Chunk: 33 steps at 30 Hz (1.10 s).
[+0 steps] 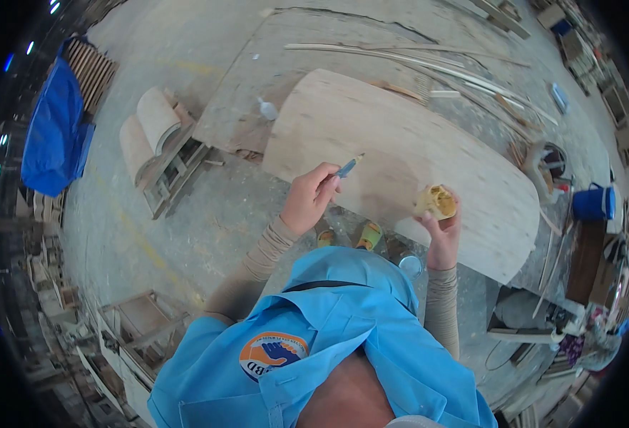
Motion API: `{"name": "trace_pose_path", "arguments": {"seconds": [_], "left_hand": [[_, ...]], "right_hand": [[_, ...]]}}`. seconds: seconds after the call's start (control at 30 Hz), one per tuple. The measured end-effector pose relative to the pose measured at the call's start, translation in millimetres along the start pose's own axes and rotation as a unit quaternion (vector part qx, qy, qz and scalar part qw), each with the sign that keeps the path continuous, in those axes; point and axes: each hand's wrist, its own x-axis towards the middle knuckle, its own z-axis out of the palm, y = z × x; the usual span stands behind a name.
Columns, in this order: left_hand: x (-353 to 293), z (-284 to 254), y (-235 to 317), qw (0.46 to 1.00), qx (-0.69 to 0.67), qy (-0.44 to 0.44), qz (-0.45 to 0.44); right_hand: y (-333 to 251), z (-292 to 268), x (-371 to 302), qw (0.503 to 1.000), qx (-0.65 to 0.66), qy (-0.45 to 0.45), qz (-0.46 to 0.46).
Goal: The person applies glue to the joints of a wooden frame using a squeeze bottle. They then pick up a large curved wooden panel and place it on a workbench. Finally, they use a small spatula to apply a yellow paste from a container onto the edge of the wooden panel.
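My left hand (307,198) is closed around a small blue-handled tool (348,167) with a narrow yellowish tip; whether it is a brush or a putty knife I cannot tell. The tip points up and to the right, over a large pale wooden panel (393,135) with rounded corners. Farther right, my right hand (444,242) grips a small yellowish cup (428,205), tilted so its opening shows. Yellow-brown material coats its inside. Both hands hover near the panel's close edge.
Curved wooden pieces (159,120) rest on a low wooden stand at left. Long wood strips (428,64) lie beyond the panel. A white sack (535,167) and a blue bucket (594,202) stand at right. A blue tarp (52,128) hangs far left.
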Motion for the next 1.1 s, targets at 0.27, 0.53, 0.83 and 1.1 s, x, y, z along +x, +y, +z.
{"name": "trace_pose_path", "arguments": {"seconds": [0.27,0.53,0.83,1.1], "left_hand": [[-41,-72,-63,0.962,0.169,0.212,0.024],[-64,-132,-197,0.862,0.302,0.366,-0.181],[-12,-151,-268,0.817,0.04,0.554,-0.153],[-74,-79,-353,0.838,0.141,0.429,-0.307]], "right_hand": [[28,69,3,0.993,-0.035,-0.098,0.055],[45,65,19,0.989,-0.102,-0.101,0.032],[54,61,22,0.983,-0.144,-0.108,0.023],[54,65,19,0.986,-0.139,-0.093,0.027]]}}
